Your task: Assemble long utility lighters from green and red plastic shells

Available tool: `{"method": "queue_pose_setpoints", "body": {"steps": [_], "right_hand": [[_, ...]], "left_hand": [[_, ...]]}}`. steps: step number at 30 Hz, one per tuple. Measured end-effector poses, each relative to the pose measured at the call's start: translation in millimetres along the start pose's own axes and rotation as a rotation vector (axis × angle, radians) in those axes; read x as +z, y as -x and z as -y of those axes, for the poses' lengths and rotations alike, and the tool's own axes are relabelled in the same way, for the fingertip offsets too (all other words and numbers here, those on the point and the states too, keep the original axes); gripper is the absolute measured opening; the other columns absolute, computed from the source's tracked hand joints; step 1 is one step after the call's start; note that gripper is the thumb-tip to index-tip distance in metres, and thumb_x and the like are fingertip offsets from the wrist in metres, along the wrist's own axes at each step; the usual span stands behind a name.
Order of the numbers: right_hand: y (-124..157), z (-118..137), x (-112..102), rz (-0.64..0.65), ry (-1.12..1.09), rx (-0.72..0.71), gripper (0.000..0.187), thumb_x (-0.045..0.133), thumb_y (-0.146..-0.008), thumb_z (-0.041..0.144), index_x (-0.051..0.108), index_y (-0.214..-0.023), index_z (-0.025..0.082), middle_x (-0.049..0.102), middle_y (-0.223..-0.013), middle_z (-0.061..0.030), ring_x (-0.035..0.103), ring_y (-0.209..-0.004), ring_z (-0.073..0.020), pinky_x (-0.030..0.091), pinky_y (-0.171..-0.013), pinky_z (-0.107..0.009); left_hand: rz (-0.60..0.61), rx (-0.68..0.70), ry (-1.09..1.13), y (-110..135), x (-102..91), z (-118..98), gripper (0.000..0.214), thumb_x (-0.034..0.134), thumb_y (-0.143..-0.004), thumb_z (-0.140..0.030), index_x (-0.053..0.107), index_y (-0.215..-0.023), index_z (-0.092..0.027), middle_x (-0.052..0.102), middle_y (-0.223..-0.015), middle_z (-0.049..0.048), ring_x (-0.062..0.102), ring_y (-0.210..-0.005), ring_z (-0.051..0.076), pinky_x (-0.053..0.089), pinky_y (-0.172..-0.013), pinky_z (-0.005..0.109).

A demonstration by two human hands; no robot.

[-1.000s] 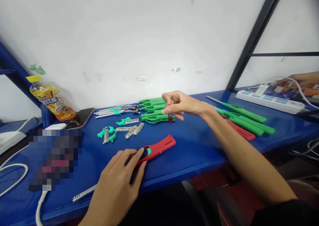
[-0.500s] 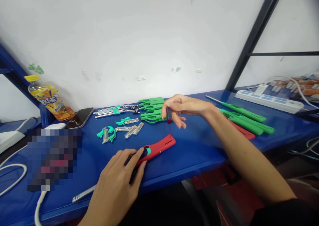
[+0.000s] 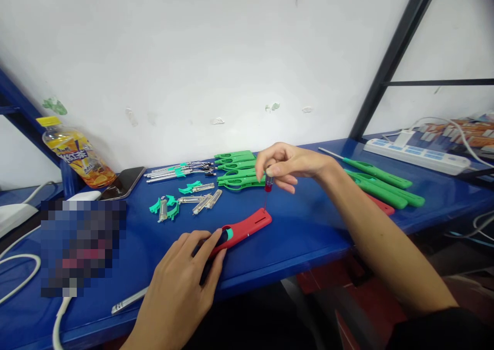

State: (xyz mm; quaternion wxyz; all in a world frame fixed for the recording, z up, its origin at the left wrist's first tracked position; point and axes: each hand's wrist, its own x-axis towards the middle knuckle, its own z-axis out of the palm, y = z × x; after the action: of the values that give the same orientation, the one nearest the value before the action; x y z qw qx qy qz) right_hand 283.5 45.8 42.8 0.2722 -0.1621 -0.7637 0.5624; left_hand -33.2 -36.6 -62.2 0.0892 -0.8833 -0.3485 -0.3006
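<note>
My left hand presses down on the near end of a red plastic lighter body lying on the blue bench. My right hand pinches a small screwdriver with a red handle, held upright. Its thin tip touches the far end of the red body. Behind the hand lies a stack of green lighter bodies. Small metal tubes and teal plastic bits are scattered to the left of them.
A tea bottle and a phone lie at the back left. Long green and red lighters lie at the right, with a white power strip behind them. White cables run at the left. A metal tube lies near the front edge.
My right hand has turned the screwdriver between its fingers and shifted slightly right, keeping the tip on the red body. My left hand has stayed put.
</note>
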Motion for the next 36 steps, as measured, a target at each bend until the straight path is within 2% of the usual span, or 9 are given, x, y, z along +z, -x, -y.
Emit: {"method": "queue_pose_setpoints", "body": {"steps": [4,10,14,17,19,22,25,32,36], "right_hand": [[1,0,-1,0.037,0.022,0.054,0.04,0.059,-0.106,0.05,0.072,-0.11,0.012,0.071,-0.061,0.0011,0.054,-0.043,-0.0058,0.03,-0.036,-0.014],[-4,0,1,-0.062,0.044,0.027,0.023,0.077,-0.096,0.033,0.064,-0.092,0.015,0.058,-0.051,0.0101,0.042,-0.039,-0.0035,0.032,-0.041,-0.014],[-5,-1,3,-0.116,-0.001,-0.003,0.029,0.079,-0.092,0.024,0.052,-0.087,0.021,0.052,-0.055,0.0137,0.041,-0.04,-0.0024,0.031,-0.041,-0.014],[-1,0,2,-0.061,-0.004,0.018,0.019,0.077,-0.094,0.027,0.061,-0.101,0.018,0.052,-0.058,0.0127,0.044,-0.038,-0.0029,0.028,-0.039,-0.015],[1,0,-1,0.005,0.021,0.023,0.023,0.075,-0.097,0.033,0.067,-0.109,0.015,0.055,-0.059,0.0099,0.047,-0.04,-0.0041,0.027,-0.038,-0.016],[3,-2,-4,0.054,0.042,0.001,0.033,0.068,-0.102,0.045,0.073,-0.108,0.012,0.06,-0.059,0.0046,0.052,-0.047,-0.0067,0.029,-0.04,-0.017],[1,-6,-6,0.019,0.017,-0.009,0.036,0.061,-0.106,0.046,0.074,-0.106,0.012,0.06,-0.057,0.0043,0.048,-0.047,-0.0068,0.032,-0.042,-0.018],[-6,-9,-2,-0.045,-0.008,-0.017,0.026,0.08,-0.093,0.035,0.063,-0.085,0.017,0.056,-0.057,0.009,0.041,-0.045,-0.0044,0.032,-0.043,-0.016],[-6,-6,-1,-0.088,-0.031,-0.03,0.026,0.081,-0.092,0.027,0.056,-0.084,0.019,0.057,-0.06,0.0106,0.041,-0.043,-0.0031,0.032,-0.042,-0.015]], "left_hand": [[-0.007,0.008,-0.001,0,-0.9,-1,0.032,0.05,-0.108,-0.029,0.061,-0.137,-0.019,0.066,-0.117,0.0105,0.066,-0.097,0.028,0.058,-0.089,0.051],[-0.002,0.005,-0.001,-1,-1.4,-1,0.03,0.051,-0.108,-0.028,0.062,-0.134,-0.018,0.067,-0.115,0.0104,0.066,-0.096,0.028,0.058,-0.088,0.051],[-0.011,0.005,-0.008,0,-2.0,-1,0.031,0.05,-0.108,-0.029,0.063,-0.135,-0.018,0.067,-0.115,0.0103,0.066,-0.095,0.028,0.059,-0.088,0.051],[-0.008,0.001,-0.008,0,-1.9,-1,0.032,0.049,-0.109,-0.029,0.062,-0.136,-0.019,0.067,-0.116,0.0101,0.067,-0.095,0.028,0.059,-0.088,0.05],[-0.003,-0.004,-0.009,-1,-1.2,-1,0.032,0.049,-0.109,-0.03,0.062,-0.137,-0.02,0.068,-0.118,0.0103,0.067,-0.096,0.027,0.058,-0.09,0.05],[0.003,-0.012,-0.01,-1,-0.1,0,0.032,0.049,-0.109,-0.03,0.061,-0.138,-0.021,0.068,-0.118,0.0104,0.066,-0.098,0.027,0.058,-0.091,0.048],[0.002,-0.008,-0.01,-1,-0.1,0,0.032,0.049,-0.109,-0.031,0.06,-0.138,-0.022,0.068,-0.118,0.0103,0.066,-0.098,0.027,0.057,-0.09,0.048],[0.002,-0.001,0.0,0,-2.3,-1,0.031,0.05,-0.108,-0.028,0.061,-0.136,-0.02,0.067,-0.116,0.0105,0.066,-0.097,0.028,0.057,-0.089,0.05],[-0.001,-0.006,-0.003,0,-1.9,-1,0.031,0.05,-0.109,-0.029,0.061,-0.136,-0.021,0.067,-0.117,0.0101,0.066,-0.098,0.028,0.057,-0.09,0.048]]}}
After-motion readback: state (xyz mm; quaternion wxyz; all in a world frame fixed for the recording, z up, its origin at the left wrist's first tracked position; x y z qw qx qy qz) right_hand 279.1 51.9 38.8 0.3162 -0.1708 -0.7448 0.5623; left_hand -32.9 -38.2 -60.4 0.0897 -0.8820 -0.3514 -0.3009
